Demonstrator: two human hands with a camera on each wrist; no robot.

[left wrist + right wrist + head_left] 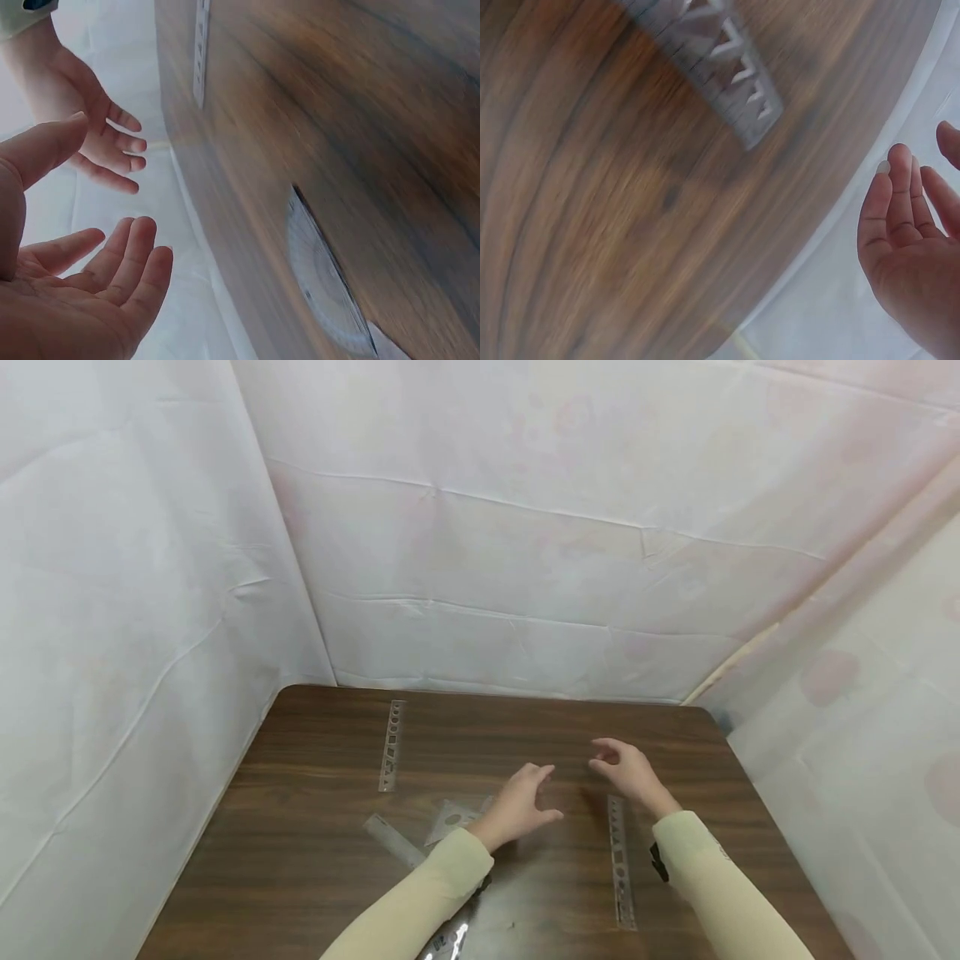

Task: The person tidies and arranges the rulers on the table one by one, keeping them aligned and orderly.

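Your left hand [521, 806] hovers above the middle of the dark wood-grain tabletop [315, 877], fingers loosely spread and lightly curved, holding nothing. Your right hand [626, 770] hangs just beside it, a little farther from you, its palm turned toward the left one; the fingers are relaxed and apart, and it grips nothing either. The two hands are near each other but not touching. The left wrist view confirms it: both palms face one another with open air between them.

A clear stencil ruler [620, 862] lies flat on the tabletop just beneath and toward you from your right hand, running lengthwise away from you, beside your right sleeve [712, 885]. A second stencil ruler [391, 745] lies well apart on the far left of the tabletop. Just left of your left wrist sits a clear protractor [452, 818], with a clear set square [395, 841] near it, lying at an angle. In the left wrist view the protractor [322, 289] shows flat against the wood. The right wrist view is blurred, yet it shows the end of a stencil ruler [716, 64] with triangular cut-outs.

White sheeting [487, 527] walls in the tabletop on three sides.
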